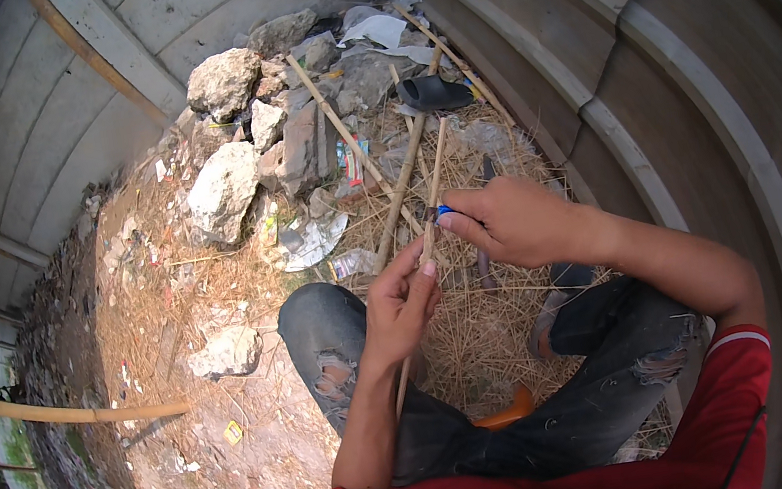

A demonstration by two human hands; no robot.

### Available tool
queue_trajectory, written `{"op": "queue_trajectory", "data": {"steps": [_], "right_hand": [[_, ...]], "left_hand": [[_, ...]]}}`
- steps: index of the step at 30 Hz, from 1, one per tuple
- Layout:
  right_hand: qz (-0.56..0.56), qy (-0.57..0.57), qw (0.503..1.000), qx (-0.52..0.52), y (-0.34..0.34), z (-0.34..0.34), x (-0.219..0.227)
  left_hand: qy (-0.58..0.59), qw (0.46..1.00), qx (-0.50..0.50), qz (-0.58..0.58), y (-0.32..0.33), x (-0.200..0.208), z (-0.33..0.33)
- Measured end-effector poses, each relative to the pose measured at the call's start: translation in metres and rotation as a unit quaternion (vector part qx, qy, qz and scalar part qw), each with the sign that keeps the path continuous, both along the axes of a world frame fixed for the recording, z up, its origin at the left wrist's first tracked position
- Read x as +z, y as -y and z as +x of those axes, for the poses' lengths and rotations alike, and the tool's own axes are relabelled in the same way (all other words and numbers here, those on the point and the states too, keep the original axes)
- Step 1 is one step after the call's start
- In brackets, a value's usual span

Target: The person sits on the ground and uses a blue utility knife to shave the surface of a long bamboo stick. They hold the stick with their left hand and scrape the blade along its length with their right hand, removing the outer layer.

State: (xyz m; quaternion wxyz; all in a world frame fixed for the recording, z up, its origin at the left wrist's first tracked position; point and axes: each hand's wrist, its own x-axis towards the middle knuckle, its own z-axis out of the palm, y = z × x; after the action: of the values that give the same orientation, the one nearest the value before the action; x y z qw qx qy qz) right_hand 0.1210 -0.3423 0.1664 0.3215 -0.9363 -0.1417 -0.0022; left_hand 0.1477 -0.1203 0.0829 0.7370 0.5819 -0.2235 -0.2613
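Note:
A thin bamboo stick (438, 158) slants up and away in front of my bent knees. My left hand (399, 310) is closed around it, with the thumb lying along the stick. Farther up, my right hand (524, 218) is closed on a small blue-handled tool (445, 209), mostly hidden by the fingers. A short dark part of the tool touches the stick just above my left fingers; I cannot tell if it is a blade. The stick's lower end passes behind my left wrist toward my lap.
Bamboo poles (332, 117) lean over rocks (226, 190) and litter ahead. A black shoe (434, 93) lies among them. Corrugated sheeting (606, 60) rises close on my right, a pale panel wall (20, 128) at left. An orange object (509, 411) sits between my legs on straw.

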Motion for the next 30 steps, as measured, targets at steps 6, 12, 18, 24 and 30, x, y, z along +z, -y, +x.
{"op": "queue_trajectory", "data": {"steps": [6,12,18,24,30], "right_hand": [[0.144,-0.049,0.987,0.047,0.008,0.006,-0.012],[0.243,-0.271,0.931,0.009,0.013,0.011,-0.009],[0.282,-0.307,0.909,0.017,0.018,0.013,-0.013],[0.306,-0.363,0.880,0.023,0.024,0.016,-0.009],[0.236,-0.264,0.935,0.007,0.028,0.015,-0.010]], "left_hand": [[-0.017,1.000,0.013,0.015,-0.003,-0.003,-0.005],[-0.061,0.998,-0.009,-0.030,-0.003,-0.002,-0.005],[-0.075,0.996,-0.019,-0.036,-0.002,-0.001,-0.005],[-0.060,0.997,-0.025,-0.029,-0.001,-0.001,-0.004],[-0.048,0.999,-0.012,-0.019,-0.002,-0.006,-0.001]]}}
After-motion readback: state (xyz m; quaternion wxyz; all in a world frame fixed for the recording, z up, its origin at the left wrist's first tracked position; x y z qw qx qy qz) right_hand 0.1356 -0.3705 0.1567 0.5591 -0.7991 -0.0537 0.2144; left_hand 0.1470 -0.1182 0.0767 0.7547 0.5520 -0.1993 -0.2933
